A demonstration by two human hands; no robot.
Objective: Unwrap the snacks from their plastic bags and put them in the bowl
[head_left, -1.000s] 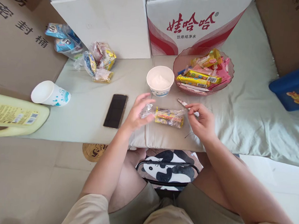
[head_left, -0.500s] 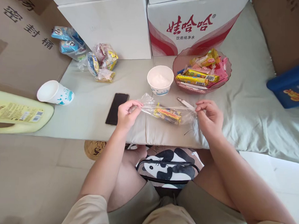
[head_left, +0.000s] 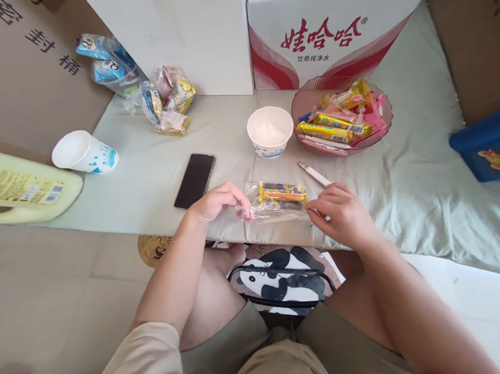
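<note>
In front of me on the cloth lies a clear plastic bag (head_left: 269, 213) around several yellow-wrapped snack bars (head_left: 282, 194). The fingers of my left hand (head_left: 222, 202) are bent and closed on the bag's left end. At the other end, my right hand (head_left: 341, 215) pinches the plastic close to the wrappers' right tips. Just beyond the right knuckles lies a slim white pen-like tool (head_left: 313, 174), its near end partly hidden by that hand. A dark phone (head_left: 194, 181) rests flat to the left of my left hand.
A white paper bowl (head_left: 269, 133) stands beyond the bag, beside a pink glass bowl (head_left: 300, 102) full of wrapped snacks. Farther left are bagged snacks (head_left: 171, 97), a tipped paper cup (head_left: 103, 156) and a pale yellow jug (head_left: 29, 187). White boxes (head_left: 169, 41) line the back.
Both hands have come down and nearer to me, the right also inward. The stretched bag has slackened and folded over the snack bars, which now lie straighter across.
</note>
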